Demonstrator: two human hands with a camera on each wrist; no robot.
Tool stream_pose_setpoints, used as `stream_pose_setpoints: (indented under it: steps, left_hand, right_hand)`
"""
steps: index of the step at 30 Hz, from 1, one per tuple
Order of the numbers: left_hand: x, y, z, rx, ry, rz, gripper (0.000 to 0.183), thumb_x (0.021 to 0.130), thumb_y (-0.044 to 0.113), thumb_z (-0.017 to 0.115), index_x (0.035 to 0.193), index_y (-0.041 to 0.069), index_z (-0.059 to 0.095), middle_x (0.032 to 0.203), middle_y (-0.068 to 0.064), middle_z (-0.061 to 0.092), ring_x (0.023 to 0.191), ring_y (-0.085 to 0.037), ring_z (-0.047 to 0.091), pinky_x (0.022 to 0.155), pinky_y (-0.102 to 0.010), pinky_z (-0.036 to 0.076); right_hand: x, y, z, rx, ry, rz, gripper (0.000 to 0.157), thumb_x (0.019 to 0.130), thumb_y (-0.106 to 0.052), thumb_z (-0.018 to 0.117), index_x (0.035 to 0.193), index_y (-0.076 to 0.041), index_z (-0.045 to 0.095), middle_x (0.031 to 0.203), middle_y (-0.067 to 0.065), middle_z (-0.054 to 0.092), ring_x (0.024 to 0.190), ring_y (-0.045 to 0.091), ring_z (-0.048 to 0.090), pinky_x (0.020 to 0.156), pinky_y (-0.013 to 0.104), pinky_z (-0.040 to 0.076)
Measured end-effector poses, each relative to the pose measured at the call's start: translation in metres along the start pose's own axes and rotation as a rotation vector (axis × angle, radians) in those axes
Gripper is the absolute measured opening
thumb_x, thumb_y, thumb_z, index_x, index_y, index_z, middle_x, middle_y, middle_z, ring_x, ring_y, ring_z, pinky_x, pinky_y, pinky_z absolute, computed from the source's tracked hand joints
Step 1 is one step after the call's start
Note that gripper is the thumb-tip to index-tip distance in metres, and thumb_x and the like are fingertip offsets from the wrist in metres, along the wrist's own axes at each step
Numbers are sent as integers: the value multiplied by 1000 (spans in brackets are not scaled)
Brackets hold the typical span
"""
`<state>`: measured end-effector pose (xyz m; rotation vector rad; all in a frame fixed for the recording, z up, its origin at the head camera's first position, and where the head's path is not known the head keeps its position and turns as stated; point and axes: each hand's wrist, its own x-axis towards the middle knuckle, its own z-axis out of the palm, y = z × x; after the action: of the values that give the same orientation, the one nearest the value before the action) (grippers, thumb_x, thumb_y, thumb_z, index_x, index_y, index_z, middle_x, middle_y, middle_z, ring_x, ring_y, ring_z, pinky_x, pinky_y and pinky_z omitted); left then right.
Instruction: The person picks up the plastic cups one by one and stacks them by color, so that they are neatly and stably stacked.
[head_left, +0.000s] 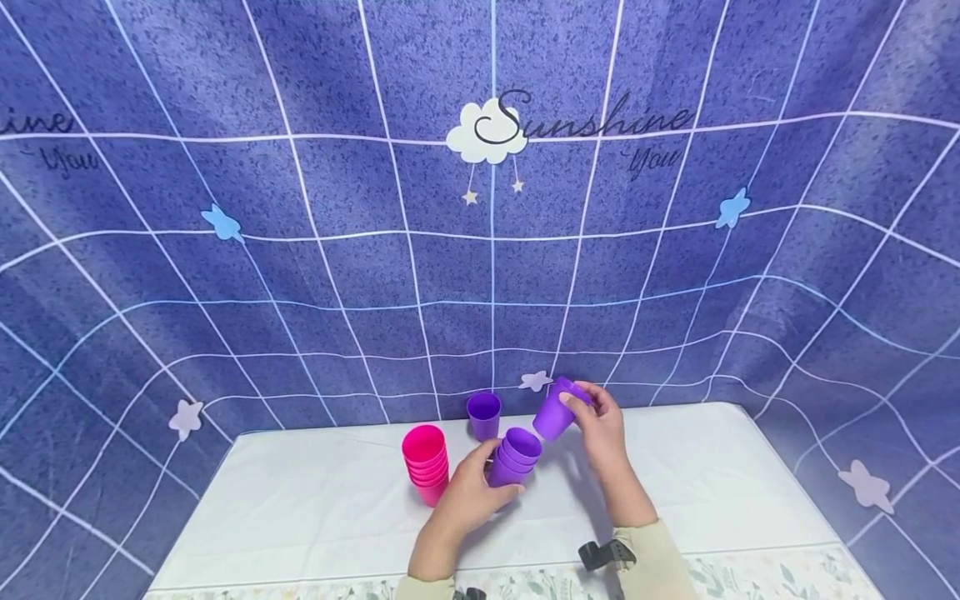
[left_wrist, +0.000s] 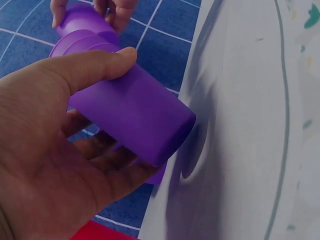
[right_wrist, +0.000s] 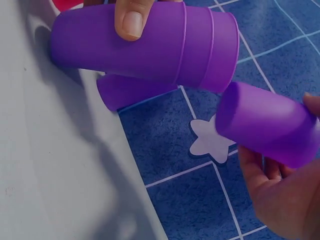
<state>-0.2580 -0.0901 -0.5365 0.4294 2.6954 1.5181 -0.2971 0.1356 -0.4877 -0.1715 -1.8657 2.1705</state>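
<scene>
My left hand [head_left: 474, 492] grips a nested stack of purple cups [head_left: 516, 460], thumb on the near side and fingers round the far side. In the left wrist view the stack's base [left_wrist: 172, 132] hangs close over the white cloth. My right hand [head_left: 600, 421] holds a single purple cup [head_left: 557, 410] between thumb and fingers, tilted, its base toward the stack's rim. In the right wrist view that cup [right_wrist: 267, 122] overlaps the edge of the stack's top rim. Another purple cup [head_left: 484, 414] stands upright behind the left hand, mouth up.
A nested stack of pink cups [head_left: 426, 467] stands upright left of my left hand. White cloth [head_left: 300, 517] covers the table, with a leaf-patterned strip [head_left: 787, 575] along the front. A blue gridded curtain [head_left: 345, 275] rises behind and at both sides.
</scene>
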Motion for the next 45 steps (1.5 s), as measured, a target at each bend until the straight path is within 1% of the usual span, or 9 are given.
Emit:
stream_pose_setpoints:
  steps: [5,8,12,19,28,36,38,41,45]
  left_hand:
    - [-1,-1,0,16,1,15,75,81,29,90,146,12,58,132,-9,70,123,-26,66,107,-52,51]
    - [-1,0,-1,23,2,19,75,81,30,90,146,12,58,132,-9,70,121,-25,66,105,-51,52]
    - [0,1,-1,17,0,4,75,81,32,90,147,14,58,131,-8,70,118,-22,65,102,-47,52]
    - [1,3,-1,23,10,15,76,82,31,89,147,11,57,134,-11,69,122,-26,66,105,-51,52]
    - [1,3,-2,16,14,1,75,82,32,89,147,10,56,133,-11,69,121,-26,65,104,-53,52]
    - [-2,1,-1,39,13,0,75,82,29,90,146,6,56,136,-15,67,123,-30,65,106,-56,51]
    - [-2,2,-1,38,10,1,75,83,28,89,146,6,56,136,-15,66,123,-30,65,106,-55,51]
    - [-2,4,-2,28,12,8,76,83,27,89,147,4,55,136,-16,66,123,-30,64,105,-55,51]
    - [-1,5,-2,22,19,15,75,82,27,89,145,4,55,134,-15,67,121,-29,65,104,-54,52]
  right_hand:
    - [0,-1,3,110,-6,54,39,100,-9,66,132,12,57,104,-5,65,95,1,67,86,19,60]
    - [0,2,6,135,-39,75,35,99,-9,66,127,10,58,101,-5,64,93,4,67,83,20,60]
    - [-2,6,10,120,-88,73,33,98,-7,68,125,9,59,100,-4,63,91,6,65,83,22,60]
    - [-6,11,14,12,-165,-17,37,92,-8,72,123,11,61,97,-4,68,88,5,65,80,22,58]
    - [-8,15,16,-9,-214,-43,39,88,-4,76,122,9,62,100,-4,68,93,7,65,85,20,54]
    - [-11,22,15,-36,-363,-171,41,87,-4,73,124,11,62,103,-3,66,96,7,62,86,23,51]
    - [-11,23,15,-45,-409,-205,42,87,-4,74,125,10,62,105,0,67,97,7,63,87,23,53]
    - [-12,23,15,-78,-455,-254,44,87,-5,75,127,8,64,111,11,69,101,7,63,90,25,54]
    - [-13,24,15,-138,-498,-293,48,86,-6,78,131,4,66,119,23,67,109,6,62,98,30,52]
